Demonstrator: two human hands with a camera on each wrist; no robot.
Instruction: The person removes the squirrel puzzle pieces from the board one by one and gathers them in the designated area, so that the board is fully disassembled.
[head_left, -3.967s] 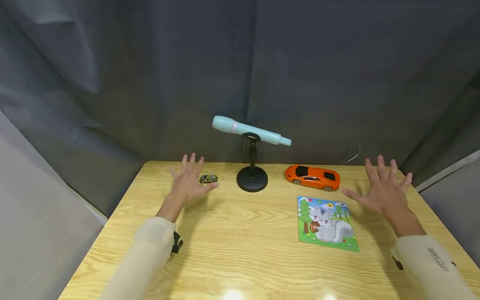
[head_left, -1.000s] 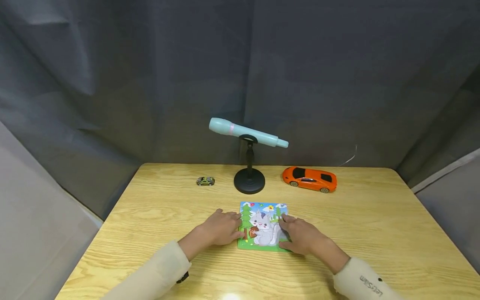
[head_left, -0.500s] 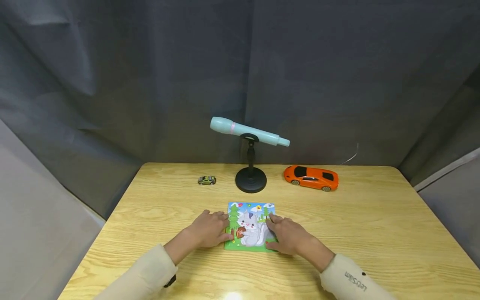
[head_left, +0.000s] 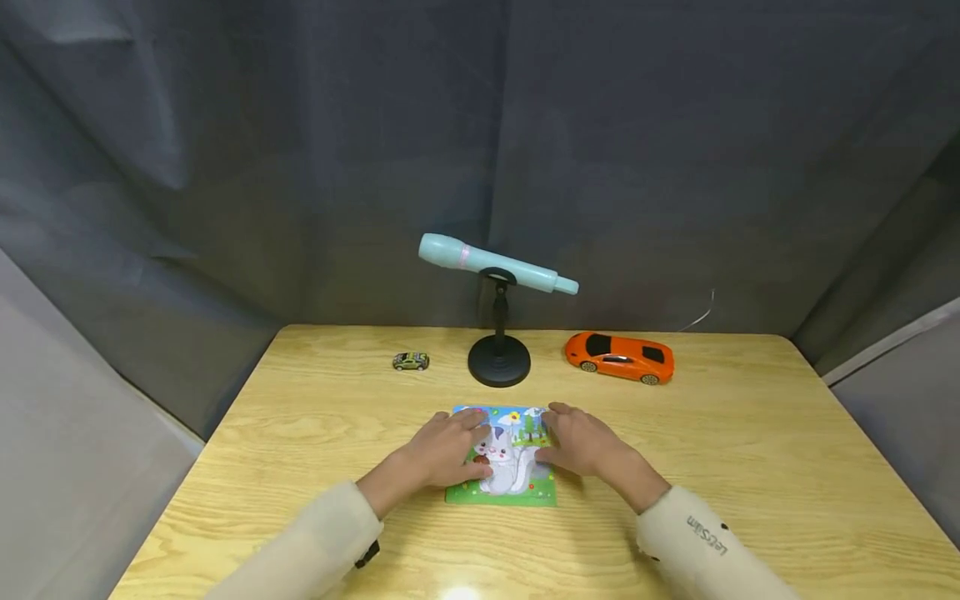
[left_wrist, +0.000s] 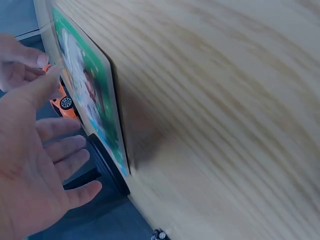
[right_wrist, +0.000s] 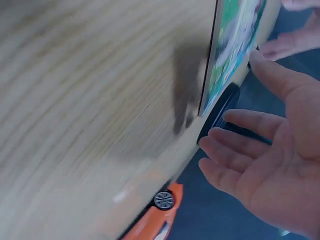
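Note:
A thin square picture board (head_left: pixel 516 477) with a cartoon squirrel lies flat on the wooden table in front of the microphone stand. My left hand (head_left: pixel 444 450) hovers over its left side, covering part of the picture in the head view. Over the right edge is my right hand (head_left: pixel 583 442). In the left wrist view, the left hand (left_wrist: pixel 35 165) has its fingers spread loosely, apart from the board (left_wrist: pixel 109 100). The right wrist view has the right hand (right_wrist: pixel 270 155) with relaxed fingers and nothing in them, also raised off the board (right_wrist: pixel 225 55).
Behind the board a light blue microphone (head_left: pixel 495 265) rests on a black stand (head_left: pixel 499 363). A small patterned toy car (head_left: pixel 411 361) is left of the stand, and an orange toy car (head_left: pixel 621 357) is right of it. A dark curtain (head_left: pixel 660 167) hangs behind the table.
From the right side, the board has come to the middle of the table between both hands, sliding left until half a second ago. The hands have since let go and lifted off its edges.

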